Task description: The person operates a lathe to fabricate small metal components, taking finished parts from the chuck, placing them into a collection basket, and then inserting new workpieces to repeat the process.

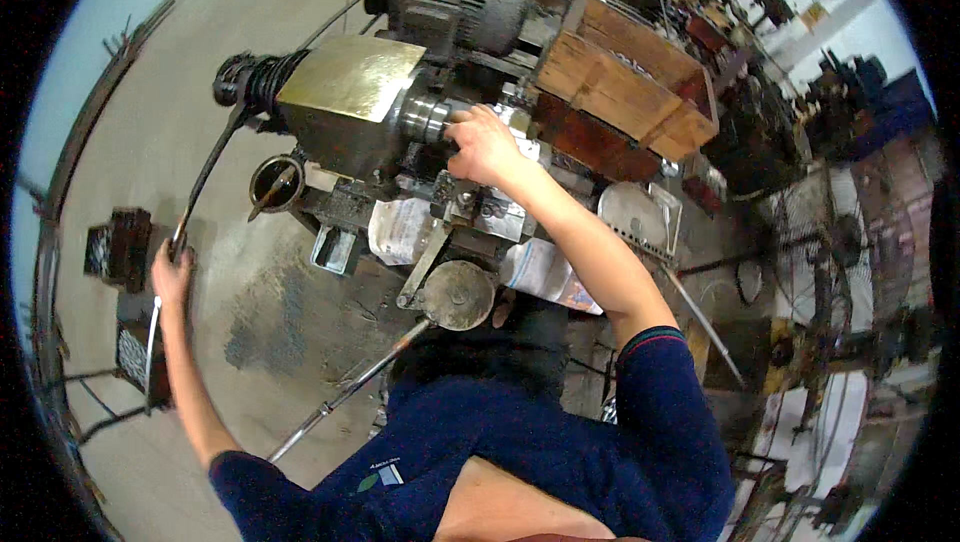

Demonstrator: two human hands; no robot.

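The long lever [208,177] was on my left side; its axis ran slanting from the machine [335,137] down toward the lower left. My left hand [172,277] was closed around this lever, and the left arm [195,382] stretched outward. The shiny spindle [428,120], at the middle of the machine, pointed to the right, its axis nearly level in the view. My right arm [590,242] reached forward and inward, with the right hand [485,147] at the spindle's end; whether its fingers gripped something, I could not tell.
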